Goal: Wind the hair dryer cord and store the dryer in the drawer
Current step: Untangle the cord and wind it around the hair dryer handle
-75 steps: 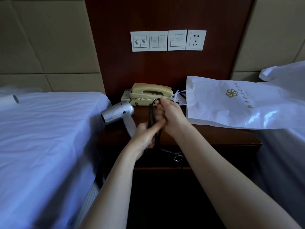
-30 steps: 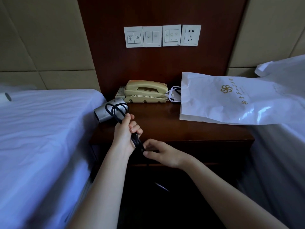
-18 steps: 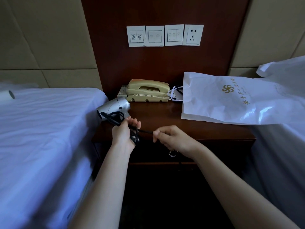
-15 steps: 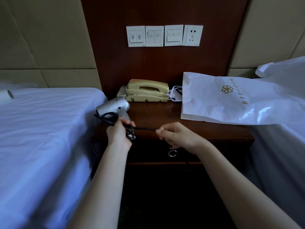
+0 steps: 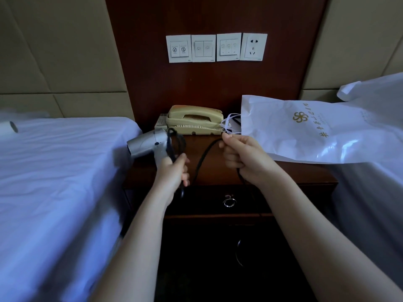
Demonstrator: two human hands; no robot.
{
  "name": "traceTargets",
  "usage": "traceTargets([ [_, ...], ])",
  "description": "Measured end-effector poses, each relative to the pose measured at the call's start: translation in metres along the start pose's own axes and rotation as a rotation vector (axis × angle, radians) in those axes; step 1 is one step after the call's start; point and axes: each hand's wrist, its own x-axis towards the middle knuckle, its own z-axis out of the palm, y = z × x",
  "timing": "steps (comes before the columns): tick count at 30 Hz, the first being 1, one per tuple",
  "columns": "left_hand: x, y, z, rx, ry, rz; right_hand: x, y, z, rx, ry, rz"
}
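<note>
Nearby, telephone and bag behind cord.

Hotel guest room, twin-bedded. Two white-sheeted beds, left and right, flank a dark wooden nightstand with a ring-pull drawer. Corded telephone on top. Row of wall switch plates beside a socket. Padded wall panels. White bag with a gold logo.
</note>
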Motion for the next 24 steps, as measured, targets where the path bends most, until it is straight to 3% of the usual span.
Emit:
traceTargets([
  [4,-0.011,0.006,0.011,0.136,-0.153,-0.023,0.017,-0.001,0.021,0.111,0.103,0.025],
  [8,-0.015,0.008,0.014,0.220,-0.207,0.092,0.032,0.002,0.042,0.113,0.173,0.008],
  [11,-0.013,0.007,0.012,0.189,-0.210,0.058,0.038,0.005,0.054,0.185,0.176,0.012],
  [14,-0.016,0.009,0.007,-0.009,-0.254,-0.065,0.041,0.009,0.066,0.207,0.122,0.028],
  [19,-0.016,0.014,0.004,-0.106,-0.273,-0.065,0.043,0.006,0.070,-0.157,0.046,-0.066],
  [24,-0.012,0.012,0.003,-0.164,-0.178,-0.055,0.030,0.016,0.052,-0.334,0.195,-0.213],
])
